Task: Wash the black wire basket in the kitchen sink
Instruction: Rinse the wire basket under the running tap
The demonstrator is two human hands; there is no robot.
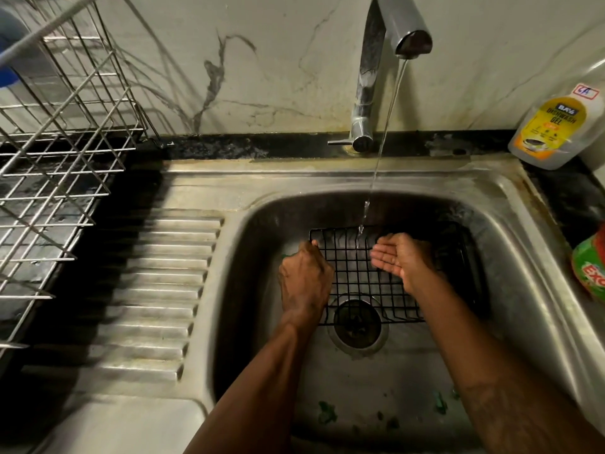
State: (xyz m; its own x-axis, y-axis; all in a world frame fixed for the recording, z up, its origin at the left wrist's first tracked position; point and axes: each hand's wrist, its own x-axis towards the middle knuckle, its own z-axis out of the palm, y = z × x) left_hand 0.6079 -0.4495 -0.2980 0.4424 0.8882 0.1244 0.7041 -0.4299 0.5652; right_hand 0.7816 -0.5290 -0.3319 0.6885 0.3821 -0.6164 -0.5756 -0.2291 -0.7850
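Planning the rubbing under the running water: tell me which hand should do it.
Right. The right hand is open, holds nothing and sits beside the water stream over the basket. The left hand grips the basket's left edge, so it probably best steadies it.

Two bare forearms in the lower frame end in a left hand (306, 280) and right hand (401, 260), both apparently bare, fingertips blurred.

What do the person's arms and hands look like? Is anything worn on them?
Both forearms are bare, with no sleeve in view. The left hand and the right hand wear no gloves, and no watch, bracelet or ring shows.
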